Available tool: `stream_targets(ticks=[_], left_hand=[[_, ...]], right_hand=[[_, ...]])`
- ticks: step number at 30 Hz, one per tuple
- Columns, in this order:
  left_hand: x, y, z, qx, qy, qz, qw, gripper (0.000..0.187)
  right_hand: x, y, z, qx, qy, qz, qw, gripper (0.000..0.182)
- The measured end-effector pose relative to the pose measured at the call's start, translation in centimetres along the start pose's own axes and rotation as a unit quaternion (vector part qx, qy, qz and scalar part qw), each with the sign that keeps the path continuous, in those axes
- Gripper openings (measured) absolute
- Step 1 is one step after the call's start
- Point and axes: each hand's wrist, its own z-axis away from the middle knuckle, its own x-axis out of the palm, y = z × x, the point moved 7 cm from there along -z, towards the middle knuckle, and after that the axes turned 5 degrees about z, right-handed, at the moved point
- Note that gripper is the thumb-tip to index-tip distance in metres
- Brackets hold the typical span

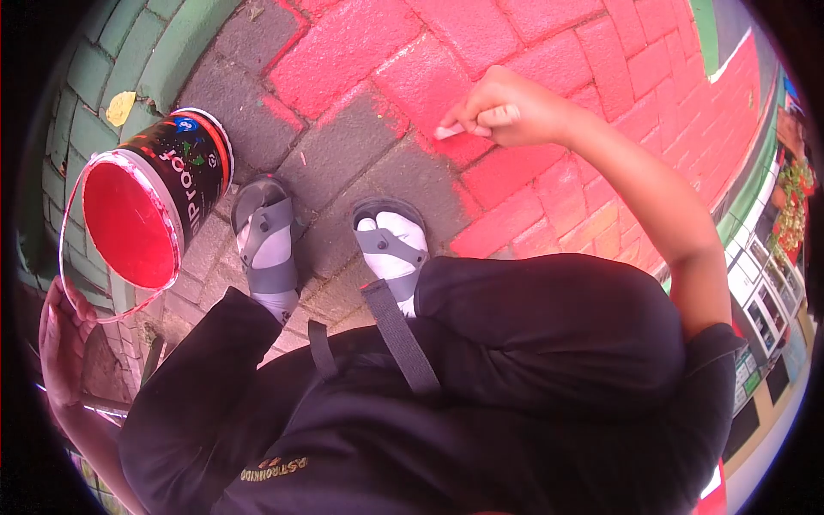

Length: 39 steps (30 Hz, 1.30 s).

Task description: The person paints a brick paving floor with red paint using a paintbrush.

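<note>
Nearest, the left hand (pixel 66 339) has loosely curled fingers at the wire handle (pixel 129 312); I cannot tell if they grip. The red-lined bucket (pixel 184 176) stands beside the sandals (pixel 273 225). Beyond, the right hand (pixel 496 112) pinches a small pale thing (pixel 448 131) over red bricks (pixel 549 73). Painting seems underway; grey bricks (pixel 335 159) call for careful edging.
</note>
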Motion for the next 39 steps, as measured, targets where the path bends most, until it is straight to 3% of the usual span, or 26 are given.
stream_targets(ticks=[2, 4, 5, 7, 8, 10, 11, 13, 17, 19, 23, 25, 26, 27, 28, 29, 30, 32, 36, 38, 39], left_hand=[[0.1, 0.0, -0.1, 0.004, 0.004, -0.001, 1.0, 0.06], [0.1, -0.2, 0.0, 0.0, 0.004, 0.003, 1.0, 0.06], [-0.1, 0.0, -0.6, 0.001, 0.002, 0.005, 1.0, 0.06], [-0.1, 0.1, -1.2, 0.002, 0.002, 0.007, 1.0, 0.06], [0.5, 0.1, -1.0, 0.004, 0.001, 0.01, 1.0, 0.06], [0.1, 0.3, -1.3, 0.008, 0.001, 0.008, 1.0, 0.061], [-0.1, 0.3, -1.5, 0.006, 0.001, 0.008, 1.0, 0.061], [0.6, 0.0, -1.9, 0.005, -0.001, 0.012, 1.0, 0.061], [0.5, 0.3, -1.9, -0.004, -0.006, 0.009, 1.0, 0.061], [-0.2, 0.3, -1.3, -0.014, -0.006, 0.006, 1.0, 0.062], [-1.8, -0.4, -0.6, -0.034, -0.007, 0.003, 0.999, 0.062], [-1.2, 0.0, -0.8, -0.038, -0.02, -0.007, 0.999, 0.063], [-1.1, 0.3, -0.8, -0.035, -0.017, -0.004, 0.999, 0.063], [-0.7, 0.3, -0.9, -0.032, -0.017, -0.002, 0.999, 0.063], [-0.3, 0.5, -1.1, -0.028, -0.014, 0.001, 0.999, 0.063], [0.3, 0.7, -1.6, -0.022, -0.014, 0.003, 1.0, 0.063], [0.2, 1.0, -2.1, -0.018, -0.014, 0.004, 1.0, 0.063], [0.6, 1.4, -2.8, -0.012, -0.018, 0.007, 1.0, 0.063], [1.9, 2.1, -3.4, -0.01, -0.02, 0.013, 1.0, 0.062], [2.6, 2.4, -3.3, -0.015, -0.021, 0.013, 1.0, 0.062], [2.7, 2.5, -3.0, -0.015, -0.02, 0.013, 1.0, 0.062]], right_hand=[[-0.3, -2.1, -0.1, -0.048, 0.044, 0.017, 0.998, 0.022], [-1.8, -4.2, 1.0, -0.141, 0.215, 0.104, 0.961, 0.019], [-1.1, -4.2, 1.7, -0.14, 0.215, 0.103, 0.961, 0.019], [1.7, -0.9, 3.4, 0.045, 0.13, -0.057, 0.989, 0.013], [1.9, -0.9, 4.5, 0.044, 0.131, -0.058, 0.989, 0.013], [4.0, -1.7, 5.4, 0.015, 0.013, 0.054, 0.998, 0.011], [4.2, -2.1, 5.4, 0.014, 0.013, 0.051, 0.999, 0.011], [4.6, -2.7, 5.4, 0.036, -0.074, 0.075, 0.994, 0.016], [3.2, -1.7, 3.4, 0.087, -0.119, -0.015, 0.989, 0.016], [1.5, -0.4, 1.7, -0.006, -0.037, -0.043, 0.998, 0.015], [-1.5, -1.9, -0.7, -0.053, 0.047, 0.027, 0.997, 0.018], [-3.7, -2.9, -0.2, -0.087, 0.191, 0.079, 0.975, 0.015], [-3.2, -3.0, 0.0, -0.089, 0.191, 0.081, 0.974, 0.015], [-1.6, -0.9, 0.5, 0.039, 0.182, -0.072, 0.98, 0.01], [0.8, 1.2, 1.6, 0.165, 0.166, -0.222, 0.947, 0.015], [2.0, 0.2, 2.7, 0.059, 0.188, -0.041, 0.98, 0.014], [3.0, -1.8, 4.0, -0.048, 0.202, 0.143, 0.968, 0.014], [5.6, -1.6, 6.5, 0.006, 0.046, 0.101, 0.994, 0.011], [5.1, -2.4, 6.2, 0.05, -0.04, 0.097, 0.993, 0.012], [3.6, -1.8, 4.5, 0.109, -0.117, 0.009, 0.987, 0.016], [2.6, -1.4, 3.7, 0.082, -0.076, -0.024, 0.993, 0.018]])
